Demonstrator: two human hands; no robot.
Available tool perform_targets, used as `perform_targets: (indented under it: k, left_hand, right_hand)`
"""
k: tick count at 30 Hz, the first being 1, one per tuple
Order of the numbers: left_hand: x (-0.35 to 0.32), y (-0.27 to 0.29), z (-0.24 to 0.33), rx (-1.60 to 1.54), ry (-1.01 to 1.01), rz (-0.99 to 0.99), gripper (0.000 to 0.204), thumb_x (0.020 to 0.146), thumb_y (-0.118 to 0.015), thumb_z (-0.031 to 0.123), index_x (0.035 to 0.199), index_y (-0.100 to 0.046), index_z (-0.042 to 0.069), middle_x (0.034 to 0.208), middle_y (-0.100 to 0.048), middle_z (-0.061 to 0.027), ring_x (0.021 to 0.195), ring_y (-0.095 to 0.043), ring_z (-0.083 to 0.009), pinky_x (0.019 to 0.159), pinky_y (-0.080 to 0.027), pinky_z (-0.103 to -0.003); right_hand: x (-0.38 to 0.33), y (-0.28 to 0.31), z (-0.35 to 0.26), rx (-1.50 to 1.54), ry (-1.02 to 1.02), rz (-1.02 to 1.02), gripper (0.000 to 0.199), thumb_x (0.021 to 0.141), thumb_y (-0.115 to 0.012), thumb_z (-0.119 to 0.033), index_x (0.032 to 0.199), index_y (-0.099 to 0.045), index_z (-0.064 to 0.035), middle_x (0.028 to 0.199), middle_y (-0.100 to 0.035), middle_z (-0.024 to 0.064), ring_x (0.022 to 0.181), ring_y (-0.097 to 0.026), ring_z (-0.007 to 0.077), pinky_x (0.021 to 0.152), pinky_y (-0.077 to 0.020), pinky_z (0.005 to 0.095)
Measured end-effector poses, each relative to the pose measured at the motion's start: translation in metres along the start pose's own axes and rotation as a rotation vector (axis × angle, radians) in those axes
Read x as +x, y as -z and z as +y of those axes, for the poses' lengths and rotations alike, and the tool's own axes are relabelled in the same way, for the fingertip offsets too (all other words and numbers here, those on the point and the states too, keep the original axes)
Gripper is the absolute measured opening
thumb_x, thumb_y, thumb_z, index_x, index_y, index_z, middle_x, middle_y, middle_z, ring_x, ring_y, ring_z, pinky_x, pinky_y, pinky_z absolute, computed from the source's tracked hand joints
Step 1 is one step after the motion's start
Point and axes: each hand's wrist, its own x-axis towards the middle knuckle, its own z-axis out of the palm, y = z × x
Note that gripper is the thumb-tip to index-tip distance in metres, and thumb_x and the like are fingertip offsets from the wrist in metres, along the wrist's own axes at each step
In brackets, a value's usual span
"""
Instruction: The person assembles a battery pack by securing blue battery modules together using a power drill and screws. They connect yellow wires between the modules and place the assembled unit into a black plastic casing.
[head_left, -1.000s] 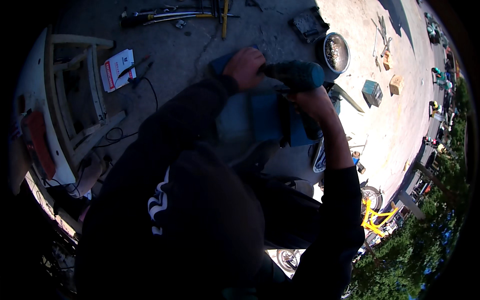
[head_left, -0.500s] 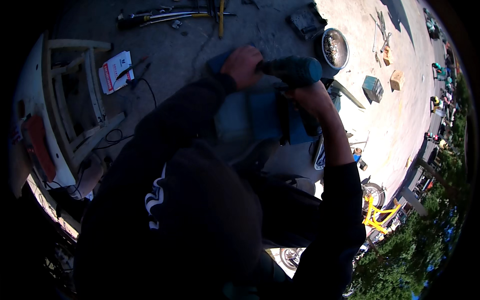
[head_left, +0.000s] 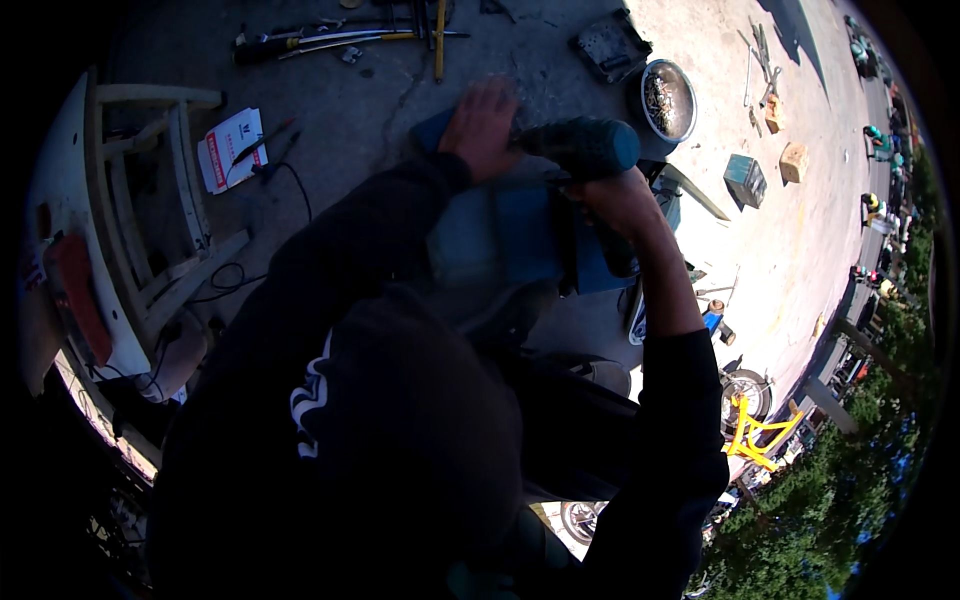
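Note:
My right hand (head_left: 622,203) is wrapped round the handle of a dark green cordless drill (head_left: 585,147), held sideways with its front end pointing left. My left hand (head_left: 483,128) lies just left of the drill's front, its fingers stretched out and somewhat blurred. Under and beside that hand shows the corner of a dark blue piece (head_left: 432,130). Below the drill, in shade, is a blue boxy object (head_left: 530,235) with a paler panel (head_left: 465,240) at its left. The drill's tip, and whatever it touches, cannot be made out.
A metal bowl of small hardware (head_left: 668,100) stands behind the drill, beside a dark tray (head_left: 610,45). Long tools (head_left: 340,40) lie at the far left. A wooden frame (head_left: 190,170) and printed papers (head_left: 232,150) are at left; wooden blocks (head_left: 794,161) at right.
My left hand's fingers have straightened and reach farther forward. The drill in my right hand has shifted slightly nearer and to the left.

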Motion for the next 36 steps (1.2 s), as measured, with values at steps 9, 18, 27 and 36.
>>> perform_targets:
  k: [9,18,27,36]
  left_hand:
    - [-0.005,-0.007,-0.003,0.052,0.041,-0.076,0.083,0.077,-0.080,0.041,0.144,-0.048,0.003,0.148,-0.044,-0.0244,0.141,-0.039,-0.0416,0.117,-0.029,-0.053]
    - [-0.002,-0.003,0.000,0.058,0.061,-0.093,0.083,0.077,-0.080,0.041,0.145,-0.048,0.005,0.149,-0.044,-0.0233,0.140,-0.039,-0.0402,0.116,-0.029,-0.053]
    - [-0.004,-0.005,-0.002,0.053,0.067,-0.076,0.079,0.077,-0.078,0.034,0.144,-0.049,0.005,0.149,-0.044,-0.0227,0.141,-0.039,-0.0399,0.115,-0.030,-0.052]
    - [-0.004,-0.003,0.000,0.052,0.053,-0.082,0.079,0.074,-0.079,0.031,0.143,-0.050,0.005,0.147,-0.045,-0.0226,0.140,-0.040,-0.0393,0.115,-0.031,-0.051]
  right_hand:
    - [-0.004,-0.003,0.004,-0.002,0.067,-0.001,0.024,0.082,-0.076,-0.012,0.102,-0.070,-0.0006,0.078,-0.070,0.0068,0.064,-0.068,0.0158,0.060,-0.0552,0.0316]
    - [0.001,0.001,-0.003,-0.029,0.019,-0.006,0.020,0.081,-0.073,-0.009,0.098,-0.069,0.0011,0.078,-0.070,0.0076,0.063,-0.068,0.0168,0.059,-0.0547,0.0320]
    - [0.005,-0.002,0.002,-0.269,0.148,0.090,0.035,0.075,-0.075,-0.024,0.104,-0.074,-0.0053,0.100,-0.075,0.0185,0.098,-0.072,0.0379,0.086,-0.0570,0.0456]
    - [0.013,0.010,0.009,-0.304,0.177,0.022,0.044,0.074,-0.079,-0.034,0.108,-0.074,-0.0075,0.110,-0.074,0.0188,0.107,-0.068,0.0390,0.091,-0.0556,0.0457]
